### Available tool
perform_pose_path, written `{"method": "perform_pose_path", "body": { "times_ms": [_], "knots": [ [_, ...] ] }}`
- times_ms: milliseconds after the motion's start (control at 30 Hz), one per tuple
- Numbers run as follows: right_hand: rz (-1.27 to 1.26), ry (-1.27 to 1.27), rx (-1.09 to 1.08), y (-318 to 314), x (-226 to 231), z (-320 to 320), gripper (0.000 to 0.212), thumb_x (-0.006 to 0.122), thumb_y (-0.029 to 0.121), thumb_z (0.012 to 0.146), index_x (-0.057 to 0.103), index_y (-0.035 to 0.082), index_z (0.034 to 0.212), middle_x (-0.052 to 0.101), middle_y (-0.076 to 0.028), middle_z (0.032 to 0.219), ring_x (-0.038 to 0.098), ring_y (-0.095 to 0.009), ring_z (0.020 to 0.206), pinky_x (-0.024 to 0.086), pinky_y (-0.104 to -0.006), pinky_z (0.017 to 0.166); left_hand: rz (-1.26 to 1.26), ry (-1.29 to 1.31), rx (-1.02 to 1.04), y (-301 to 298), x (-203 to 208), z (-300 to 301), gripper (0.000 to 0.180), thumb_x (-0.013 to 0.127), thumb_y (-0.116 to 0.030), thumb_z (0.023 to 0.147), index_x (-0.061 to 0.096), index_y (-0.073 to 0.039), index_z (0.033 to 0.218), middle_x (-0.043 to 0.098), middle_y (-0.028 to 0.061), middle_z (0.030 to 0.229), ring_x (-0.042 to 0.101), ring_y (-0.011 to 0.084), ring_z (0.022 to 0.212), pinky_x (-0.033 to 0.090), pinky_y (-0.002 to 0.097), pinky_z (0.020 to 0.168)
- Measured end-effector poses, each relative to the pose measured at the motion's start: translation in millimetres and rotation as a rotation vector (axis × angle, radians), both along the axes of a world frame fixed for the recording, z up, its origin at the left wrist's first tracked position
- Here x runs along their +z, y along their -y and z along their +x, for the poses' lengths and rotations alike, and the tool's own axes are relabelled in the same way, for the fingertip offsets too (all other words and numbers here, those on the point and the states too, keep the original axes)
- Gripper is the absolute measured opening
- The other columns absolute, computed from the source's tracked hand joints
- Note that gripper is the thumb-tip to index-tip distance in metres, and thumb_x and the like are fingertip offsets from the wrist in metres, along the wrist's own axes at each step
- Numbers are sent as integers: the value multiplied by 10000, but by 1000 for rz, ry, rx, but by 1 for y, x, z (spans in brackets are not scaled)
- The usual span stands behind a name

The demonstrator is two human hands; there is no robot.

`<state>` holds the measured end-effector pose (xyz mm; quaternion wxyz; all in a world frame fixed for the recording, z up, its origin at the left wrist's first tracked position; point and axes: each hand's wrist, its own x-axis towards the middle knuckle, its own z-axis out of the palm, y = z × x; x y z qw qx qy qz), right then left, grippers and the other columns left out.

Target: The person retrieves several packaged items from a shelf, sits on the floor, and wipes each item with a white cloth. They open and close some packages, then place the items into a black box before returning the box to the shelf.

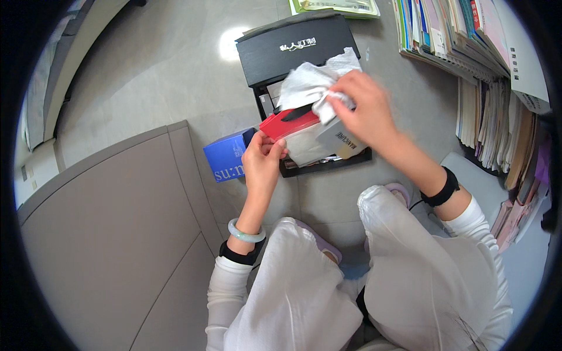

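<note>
My left hand (264, 159) pinches the lower left corner of a flat red box (288, 125) with a dark, pointed shape on its upper side. A crumpled white tissue (307, 82) is bunched between the fingers of my right hand (366, 111), lying against the red box's far edge. Both hands are above an open black box (328, 168), whose lid (295, 51) is tilted back on the far side. Inside it, a grey box (341, 138) and a whitish packet (304, 146) show beneath my hands; other contents are mostly hidden.
A blue box (227, 154) stands on the floor left of the black box. Grey panelled furniture (117, 234) fills the lower left. Stacked books and magazines (445, 41) line the right side. A green-and-white package (339, 7) lies at the far edge.
</note>
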<state>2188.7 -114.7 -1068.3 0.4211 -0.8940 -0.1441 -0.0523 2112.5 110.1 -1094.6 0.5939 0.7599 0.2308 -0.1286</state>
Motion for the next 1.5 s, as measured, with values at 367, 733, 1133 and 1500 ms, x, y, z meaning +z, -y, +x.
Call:
{"method": "perform_pose_path", "body": {
  "times_ms": [367,733,1133,1500],
  "knots": [
    [511,-242,106,-18,36,-19,145,660,121,911,661,47,1036,643,-22,994,600,-118,874,486,-265,753,40,5,-56,-4,17,-8,454,700,-58,862,526,59,1264,627,176,1128,663,143,825,544,267,636],
    [793,-295,-246,32,44,10,212,567,202,977,640,12,1037,624,24,904,529,-40,825,413,-203,744,793,686,-809,32,31,0,517,857,-215,607,674,-174,1089,452,86,1425,430,319,1238,321,441,1001],
    [573,-36,-510,45,57,42,209,574,203,997,649,28,1083,620,31,927,508,-36,812,419,-204,741,810,680,-560,18,53,26,996,829,-469,689,362,-62,1468,231,249,1551,266,445,1399,218,539,1125],
    [-129,217,455,-74,-3,84,343,550,231,938,650,88,1233,560,-105,1372,447,-300,1348,344,-433,1115,922,441,-785,10,44,65,849,784,-430,744,445,40,1365,483,190,1363,427,354,1318,266,541,1135]
  ]
}}
